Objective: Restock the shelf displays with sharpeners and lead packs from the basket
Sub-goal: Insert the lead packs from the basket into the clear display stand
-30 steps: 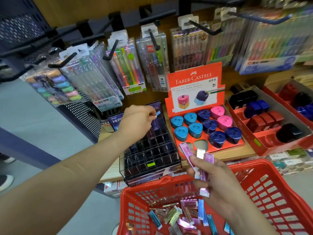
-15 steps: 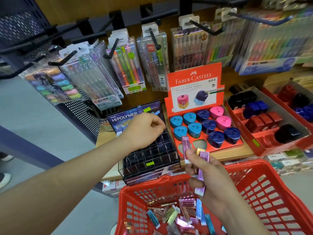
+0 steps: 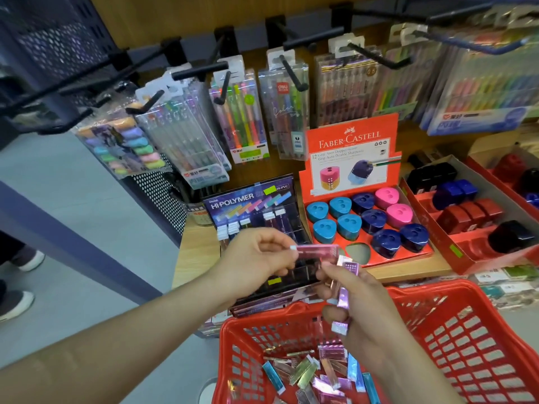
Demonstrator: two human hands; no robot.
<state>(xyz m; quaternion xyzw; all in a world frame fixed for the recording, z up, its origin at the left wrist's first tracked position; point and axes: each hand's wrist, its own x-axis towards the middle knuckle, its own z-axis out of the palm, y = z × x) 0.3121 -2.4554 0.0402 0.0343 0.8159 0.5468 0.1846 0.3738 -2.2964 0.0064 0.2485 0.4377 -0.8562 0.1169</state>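
Pinching one pink lead pack (image 3: 316,251) by its white-capped end with the left hand (image 3: 256,258), thumb against curled fingers. Pack held level, just in front of the lead rack (image 3: 253,205). Gripping a bunch of packs (image 3: 345,290) in the right hand (image 3: 361,304), fingers curled round them. Pink-purple, roughly upright, at the lead rack's front right corner, close under the level pack. Both hands covering the rack's front rows.

Below and in front of the lead rack: red basket (image 3: 466,339) with mesh walls. Loose packs (image 3: 315,377) heaped on its floor, pink, blue and gold-green, shiny, slim, rectangular.

Lead rack dark, gridded into small cells, HI-POLYMER header card, a few white-capped packs standing in the back cells.

Just right of the lead rack: red Faber-Castell tray (image 3: 326,126) with triangular sharpeners (image 3: 339,207) in light blue, navy and pink. One bare slot (image 3: 357,252) at the corner nearest the rack. Further right of the rack: second red tray (image 3: 472,259) with boxy sharpeners (image 3: 455,218) in black, blue and red.

Behind and above the rack: pen packs (image 3: 242,118) hanging on black hooks. Under the rack: wooden shelf (image 3: 192,258). Far left of the rack: grey floor and a shoe (image 3: 16,304).
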